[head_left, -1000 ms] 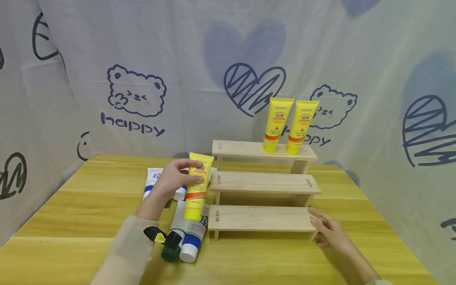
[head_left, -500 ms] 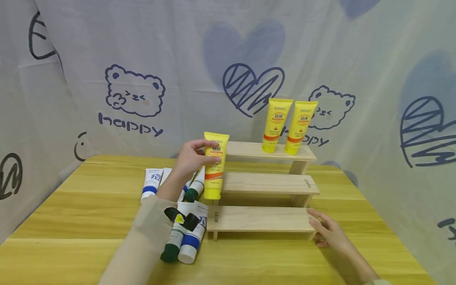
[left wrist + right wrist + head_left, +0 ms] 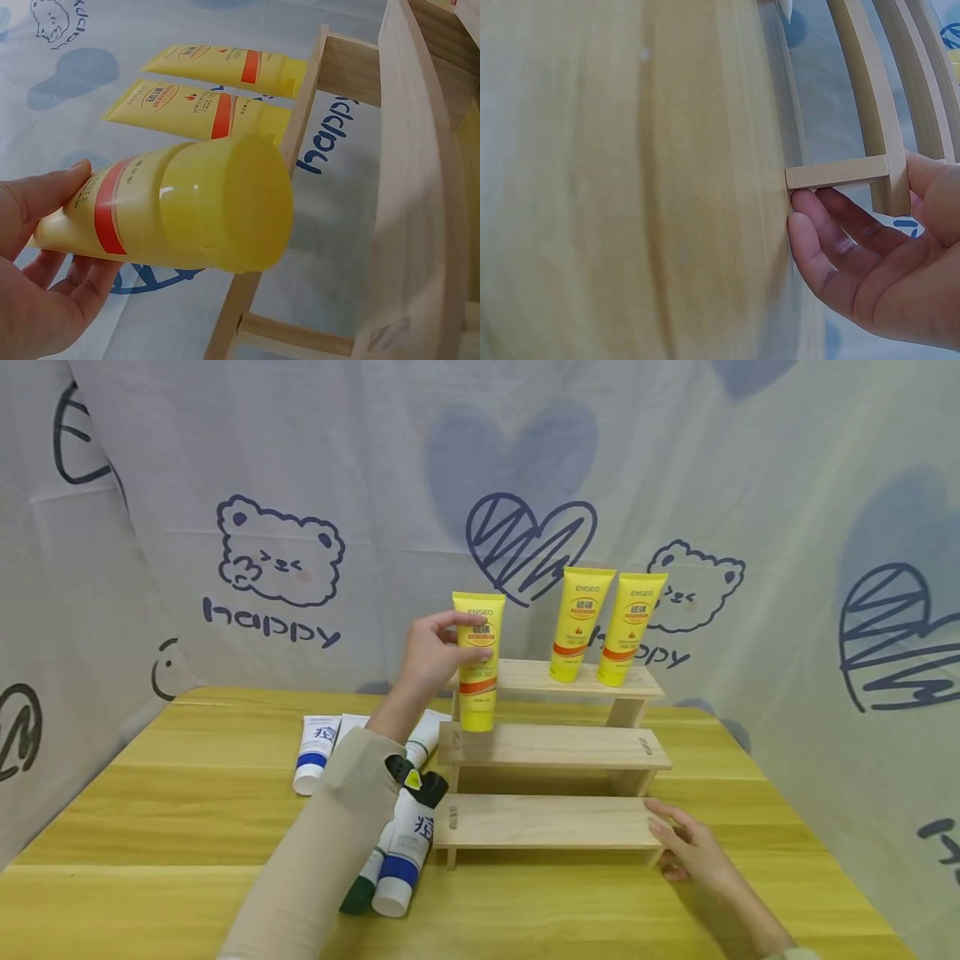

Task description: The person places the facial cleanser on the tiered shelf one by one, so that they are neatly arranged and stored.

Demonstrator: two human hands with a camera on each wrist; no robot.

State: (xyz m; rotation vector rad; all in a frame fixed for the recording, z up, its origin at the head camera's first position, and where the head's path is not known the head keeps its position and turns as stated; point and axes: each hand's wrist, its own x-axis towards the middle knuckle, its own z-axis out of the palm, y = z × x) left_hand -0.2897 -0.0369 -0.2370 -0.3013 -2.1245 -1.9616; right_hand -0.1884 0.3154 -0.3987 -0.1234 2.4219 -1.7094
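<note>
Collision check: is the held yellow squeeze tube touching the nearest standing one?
Apart. Head view shows pale patterned cloth between held yellow tube and standing tube.

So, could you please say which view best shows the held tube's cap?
The left wrist view: the cap is large and unobstructed, its end face visible. The head view shows it small, side-on; the right wrist view doesn't show it.

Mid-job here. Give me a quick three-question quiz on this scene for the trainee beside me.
1. How many yellow tubes stand on the top shelf?
2. True or false: the left hand is empty.
3. Fill in: in the head view, the right hand touches the ____ end of the bottom shelf.

Key: 1. Two. 2. False; it holds another yellow tube. 3. Right.
</note>
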